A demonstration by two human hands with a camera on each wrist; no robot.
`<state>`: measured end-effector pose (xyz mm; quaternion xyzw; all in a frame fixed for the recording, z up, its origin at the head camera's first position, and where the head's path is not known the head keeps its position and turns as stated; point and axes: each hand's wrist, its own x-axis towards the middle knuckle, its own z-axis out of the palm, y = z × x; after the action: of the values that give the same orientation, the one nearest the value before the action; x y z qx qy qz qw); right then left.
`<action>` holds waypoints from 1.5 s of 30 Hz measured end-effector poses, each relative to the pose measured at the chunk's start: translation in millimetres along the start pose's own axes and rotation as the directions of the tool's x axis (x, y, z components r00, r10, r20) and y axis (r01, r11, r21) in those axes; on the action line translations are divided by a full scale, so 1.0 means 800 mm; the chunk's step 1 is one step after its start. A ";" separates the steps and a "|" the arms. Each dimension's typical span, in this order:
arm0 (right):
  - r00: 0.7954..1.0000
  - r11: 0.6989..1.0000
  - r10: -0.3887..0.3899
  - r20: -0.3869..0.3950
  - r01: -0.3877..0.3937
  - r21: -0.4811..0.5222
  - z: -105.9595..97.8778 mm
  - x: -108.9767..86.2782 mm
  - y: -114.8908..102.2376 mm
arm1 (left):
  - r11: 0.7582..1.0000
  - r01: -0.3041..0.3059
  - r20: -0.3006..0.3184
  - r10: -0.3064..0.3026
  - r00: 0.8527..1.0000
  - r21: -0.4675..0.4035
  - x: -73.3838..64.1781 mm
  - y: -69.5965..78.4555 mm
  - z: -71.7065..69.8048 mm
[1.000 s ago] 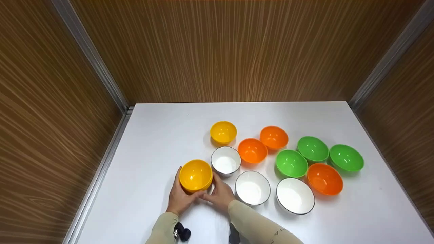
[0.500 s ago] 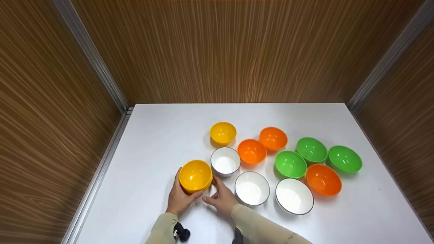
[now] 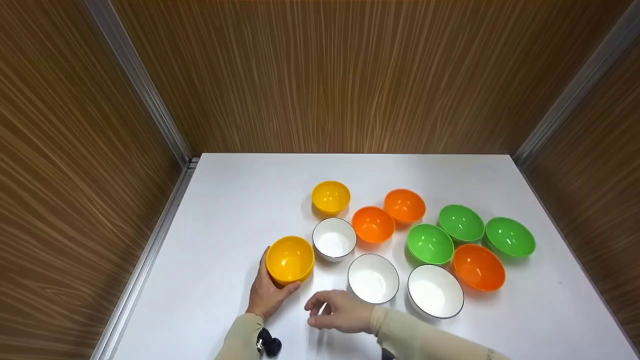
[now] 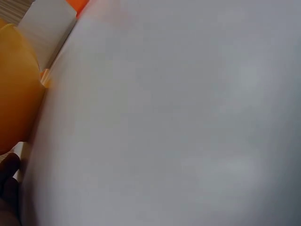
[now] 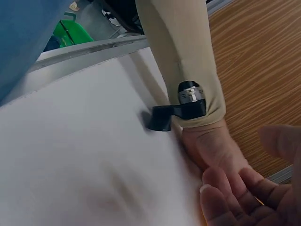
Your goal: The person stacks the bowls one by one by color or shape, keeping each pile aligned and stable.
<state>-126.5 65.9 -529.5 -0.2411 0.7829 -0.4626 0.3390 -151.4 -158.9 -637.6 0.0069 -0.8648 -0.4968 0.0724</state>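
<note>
A glossy yellow bowl [image 3: 290,260] is held at its left and near sides by my left hand [image 3: 266,292], thumb along the near side. I cannot tell whether a second bowl is nested beneath it. The left wrist view catches the bowl's side [image 4: 16,89] at its left edge. My right hand [image 3: 342,311] is off the bowl, to its lower right, fingers loosely bent around nothing. Close by are a small white bowl [image 3: 334,240] and a larger white bowl [image 3: 373,279]. In the right wrist view, my right fingers [image 5: 235,200] overlap the left hand [image 5: 214,146].
Farther back sits another yellow bowl [image 3: 330,197]. Rightward are orange bowls [image 3: 373,225] [image 3: 404,206] [image 3: 478,267], green bowls [image 3: 430,244] [image 3: 460,223] [image 3: 510,237] and a third white bowl [image 3: 435,291]. Wood-grain panels [image 3: 320,75] enclose the white table [image 3: 215,210].
My right hand has let go of the yellow bowl and drawn away toward the lower right. The left hand keeps its hold in nearly the same place.
</note>
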 end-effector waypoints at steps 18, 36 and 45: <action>0.951 1.000 -0.013 -0.310 0.008 -0.017 -0.198 0.023 -0.025 | 1.000 0.006 0.000 -0.006 1.000 -0.012 0.000 -0.005 0.004; 0.864 0.944 0.166 -0.475 -0.278 -0.176 -0.289 0.077 -0.010 | 0.999 0.015 0.015 -0.015 1.000 -0.029 0.003 -0.004 -0.003; 0.849 0.876 0.259 -0.461 -0.408 -0.258 -0.262 0.103 0.020 | 0.999 0.041 0.021 -0.040 0.999 -0.024 0.004 -0.005 0.000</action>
<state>-339.7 134.0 -497.2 -0.0518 0.9355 -0.2906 0.1942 -154.7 -160.9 -640.6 0.0184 -0.8590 -0.5089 0.0535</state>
